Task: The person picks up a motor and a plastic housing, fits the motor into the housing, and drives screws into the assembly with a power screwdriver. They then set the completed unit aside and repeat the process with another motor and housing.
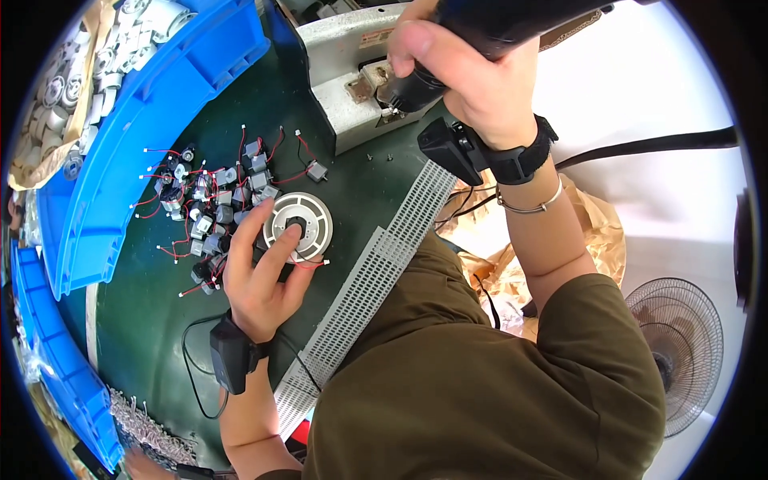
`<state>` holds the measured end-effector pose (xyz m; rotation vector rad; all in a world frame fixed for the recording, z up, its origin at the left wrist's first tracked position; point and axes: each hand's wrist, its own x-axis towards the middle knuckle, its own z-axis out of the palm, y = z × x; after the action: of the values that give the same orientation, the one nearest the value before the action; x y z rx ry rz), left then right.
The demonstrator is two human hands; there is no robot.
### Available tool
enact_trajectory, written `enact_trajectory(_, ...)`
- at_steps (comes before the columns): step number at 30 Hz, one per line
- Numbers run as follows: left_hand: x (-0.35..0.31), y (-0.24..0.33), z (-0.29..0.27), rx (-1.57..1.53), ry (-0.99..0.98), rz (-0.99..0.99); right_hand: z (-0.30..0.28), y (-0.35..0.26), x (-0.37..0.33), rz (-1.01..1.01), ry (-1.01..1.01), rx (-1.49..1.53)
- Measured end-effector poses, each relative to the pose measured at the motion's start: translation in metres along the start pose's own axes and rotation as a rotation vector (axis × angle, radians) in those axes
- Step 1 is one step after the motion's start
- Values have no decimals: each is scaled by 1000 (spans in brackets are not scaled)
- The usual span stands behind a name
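My left hand (260,284) grips a round white plastic part (322,228) on the dark green table, fingers at its rim and on its dark centre. A thin red wire with a white plug sticks out by the near edge. My right hand (496,88) is wrapped around a black electric screwdriver (500,28), held at a slant. Its tip points down at the light metal screw feeder (352,132); whether a screw sits on the tip is too small to tell. Several small grey motors (228,198) with red wires lie piled beside my left hand.
A large blue bin (180,84) with white plastic parts (56,120) stands at the left, another blue bin (64,360) nearer. Loose screws (390,158) lie by the feeder. A perforated white strip (352,300) lines the table edge. A blurred hand (148,464) shows lower left; a fan (676,352) stands right.
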<state>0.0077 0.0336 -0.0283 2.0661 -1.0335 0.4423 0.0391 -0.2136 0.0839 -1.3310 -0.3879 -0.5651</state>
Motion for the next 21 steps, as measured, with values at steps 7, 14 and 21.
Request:
enact_trajectory(7,2,0,2,-23,11,2,-2,-7,-15,154,12,89)
enact_trajectory(14,1,3,2,-52,42,-37,77,-42,-1,475,15,119)
enact_trajectory(21,3,4,4,-76,77,-23,62,-8,-13,323,-262,188)
